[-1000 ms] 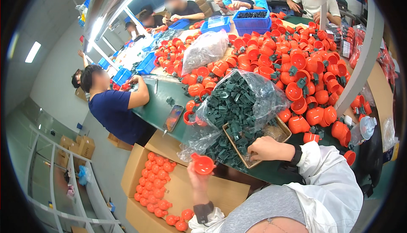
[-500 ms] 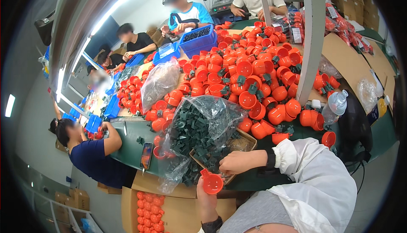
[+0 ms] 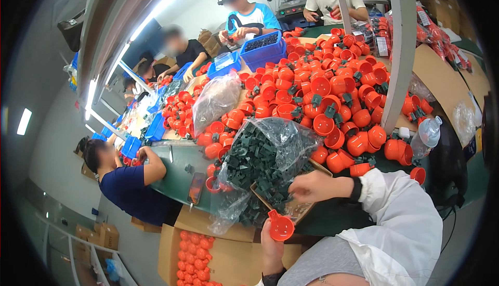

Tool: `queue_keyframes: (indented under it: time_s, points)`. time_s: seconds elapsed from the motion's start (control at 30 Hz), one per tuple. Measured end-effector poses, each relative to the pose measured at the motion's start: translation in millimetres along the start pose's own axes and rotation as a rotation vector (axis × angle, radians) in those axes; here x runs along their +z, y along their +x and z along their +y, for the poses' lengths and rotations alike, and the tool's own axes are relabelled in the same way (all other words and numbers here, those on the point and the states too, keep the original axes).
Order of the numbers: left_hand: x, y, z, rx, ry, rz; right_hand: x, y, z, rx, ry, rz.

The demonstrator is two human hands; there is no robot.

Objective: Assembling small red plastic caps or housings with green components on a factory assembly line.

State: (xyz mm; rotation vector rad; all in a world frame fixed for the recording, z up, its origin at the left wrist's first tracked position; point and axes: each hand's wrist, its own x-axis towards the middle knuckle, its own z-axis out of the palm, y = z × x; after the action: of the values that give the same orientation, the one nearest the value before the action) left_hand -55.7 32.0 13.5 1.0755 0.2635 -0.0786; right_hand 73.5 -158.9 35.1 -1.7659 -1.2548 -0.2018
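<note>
My left hand [image 3: 271, 245] is closed round a small red plastic cup [image 3: 281, 228], its open side facing up and small holes showing in its bottom. Above and to the right, my right hand [image 3: 315, 186] reaches over a shallow cardboard box [image 3: 312, 209], fingers curled downward beside the dark green parts. Whatever those fingertips hold, if anything, is hidden. A heap of dark green plastic clips [image 3: 254, 161] spills from a clear plastic bag [image 3: 291, 132] just left of the right hand.
Many red cups [image 3: 322, 125] with green clips cover the table beyond. A phone [image 3: 196, 187] lies left of the bag. Below stands a carton [image 3: 244, 265] holding red cups. A metal post [image 3: 397, 57] and plastic bottle [image 3: 427, 132] are at right. Several people work around the table.
The view has shifted, so the scene sits farther right. My right hand has moved away from the red cup, up toward the green clips. My left hand still holds the cup.
</note>
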Motion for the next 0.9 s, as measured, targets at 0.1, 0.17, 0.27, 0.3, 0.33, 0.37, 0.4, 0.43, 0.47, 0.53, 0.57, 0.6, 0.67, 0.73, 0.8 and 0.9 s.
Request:
queue_keyframes:
  time_s: [0.1, 0.17, 0.27, 0.3, 0.33, 0.37, 0.4, 0.43, 0.47, 0.53, 0.57, 0.6, 0.67, 0.73, 0.8, 0.9]
  points:
    - [-3, 3, 0, 0.034, 0.055, -0.016, -20, -31, 9, -0.022, -0.388, 0.29]
    - [1, 4, 0, 0.048, -0.016, -0.008, -26, -53, 11, -0.033, -0.515, 0.285]
    - [8, 6, 1, 0.061, -0.042, 0.01, -35, -66, 21, -0.026, -0.652, 0.301]
    - [10, 7, 1, 0.029, -0.013, -0.037, -39, -67, 26, -0.003, -0.669, 0.331]
    - [10, 6, 2, 0.0, 0.015, -0.079, -43, -64, 35, -0.026, -0.676, 0.379]
    - [10, 6, 3, 0.0, 0.012, -0.074, -50, -60, 39, 0.012, -0.722, 0.362]
    - [10, 8, 2, -0.003, 0.025, -0.086, -53, -53, 45, 0.022, -0.663, 0.418]
    - [12, 9, 1, -0.008, 0.037, -0.1, -57, -47, 51, 0.034, -0.607, 0.471]
    - [14, 10, -1, -0.006, 0.031, -0.096, -62, -43, 58, 0.016, -0.63, 0.473]
    - [15, 11, -3, 0.021, -0.014, -0.094, -68, -34, 71, 0.013, -0.631, 0.492]
    - [16, 11, -5, 0.021, -0.018, -0.084, -71, -30, 73, 0.028, -0.618, 0.516]
    - [17, 10, -6, 0.038, -0.063, -0.073, -74, -26, 77, 0.051, -0.574, 0.546]
    - [18, 11, -8, 0.054, -0.109, -0.053, -78, -19, 83, 0.076, -0.523, 0.571]
    - [16, 11, -11, 0.039, -0.162, -0.013, -75, -11, 84, 0.2, -0.461, 0.673]
    - [18, 10, -8, 0.055, -0.093, -0.013, -65, -9, 68, 0.266, -0.376, 0.663]
    - [18, 11, -8, 0.088, -0.043, 0.007, -52, 2, 14, 0.415, -0.105, 0.43]
